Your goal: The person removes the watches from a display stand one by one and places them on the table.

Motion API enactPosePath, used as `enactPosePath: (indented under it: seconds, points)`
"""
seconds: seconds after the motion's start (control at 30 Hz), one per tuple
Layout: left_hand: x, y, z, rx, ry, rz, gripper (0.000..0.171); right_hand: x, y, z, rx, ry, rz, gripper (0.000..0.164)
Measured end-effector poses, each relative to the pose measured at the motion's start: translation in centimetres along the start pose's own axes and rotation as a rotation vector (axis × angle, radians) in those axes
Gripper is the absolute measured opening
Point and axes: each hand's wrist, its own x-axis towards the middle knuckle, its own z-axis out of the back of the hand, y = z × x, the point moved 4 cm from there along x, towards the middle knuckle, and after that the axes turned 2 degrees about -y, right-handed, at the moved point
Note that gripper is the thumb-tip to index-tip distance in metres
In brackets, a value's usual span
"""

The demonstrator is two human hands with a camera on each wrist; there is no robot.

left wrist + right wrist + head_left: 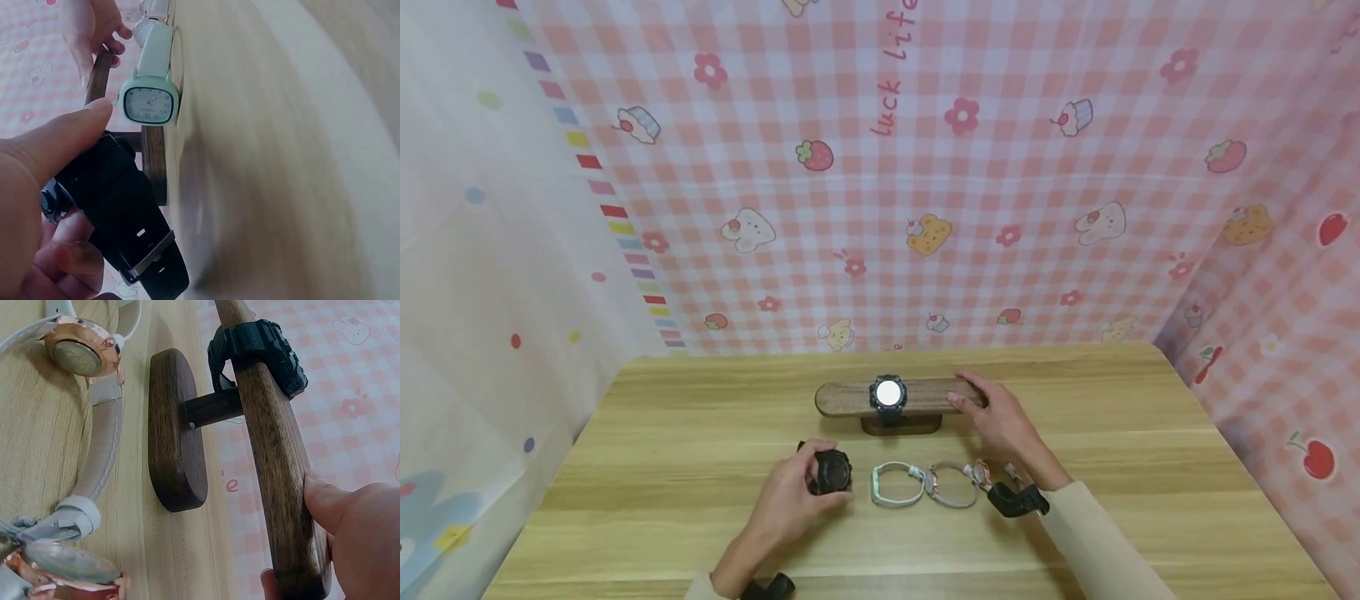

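My left hand (786,492) holds a black wristwatch (833,472) between thumb and fingers, above the table. In the left wrist view its black strap (122,194) hangs down with the buckle showing. A dark wooden watch stand (842,398) stands behind, its long bar raised on a short post over an oval base (177,431). My right hand (1003,421) grips the right end of that bar, thumb at the near side. Another black watch (889,392) is wrapped around the bar near its middle; its face shows bright white in the head view.
In front of the stand, a mint-green watch (150,100) and two rose-gold watches (78,350) with pale straps stand in a row on the wooden table (647,467). A pink checked cloth (880,192) hangs behind the table, with more cloth at both sides.
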Motion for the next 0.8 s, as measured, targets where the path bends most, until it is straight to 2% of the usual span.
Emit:
enactPosePath:
  seconds: [0.3,0.8]
  points:
    - [0.2,-0.3,-0.7,0.044,0.010,0.007,0.068,0.2,0.2,0.1,0.009,-0.010,0.011,0.056]
    - [0.2,-0.3,-1.7,0.037,0.085,-0.068,0.070,0.1,-0.1,0.0,0.019,-0.019,0.015,0.056]
